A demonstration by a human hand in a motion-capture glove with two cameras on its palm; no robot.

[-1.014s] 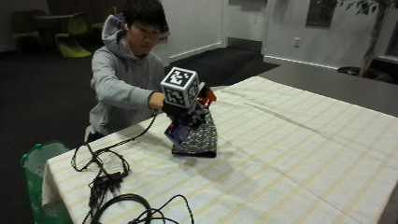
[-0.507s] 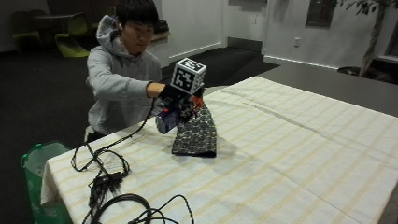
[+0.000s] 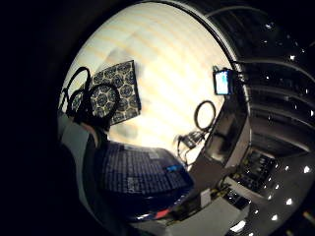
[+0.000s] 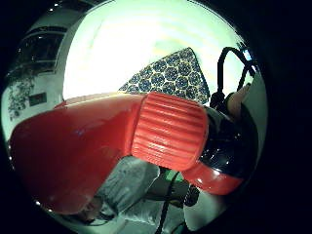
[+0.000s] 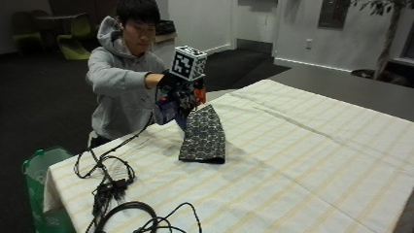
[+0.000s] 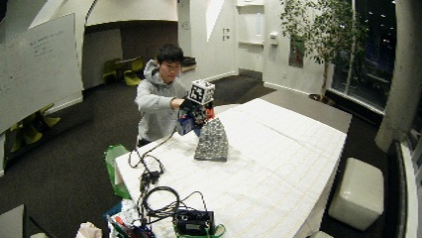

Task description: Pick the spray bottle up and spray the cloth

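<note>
I see my gloved right hand (image 5: 178,94) curled around the spray bottle (image 4: 146,141), its ribbed red collar glossy, above the patterned cloth (image 5: 204,136).

Office lounge: whiteboard (image 6: 41,69), potted tree (image 6: 316,29), chairs (image 6: 122,69), large windows (image 6: 379,54).

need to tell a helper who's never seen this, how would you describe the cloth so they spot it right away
On the table with the pale striped cover, look near the seated person's gloved right hand. The cloth is the dark patterned piece lying just beneath it, the only dark fabric on the light cover.
</note>
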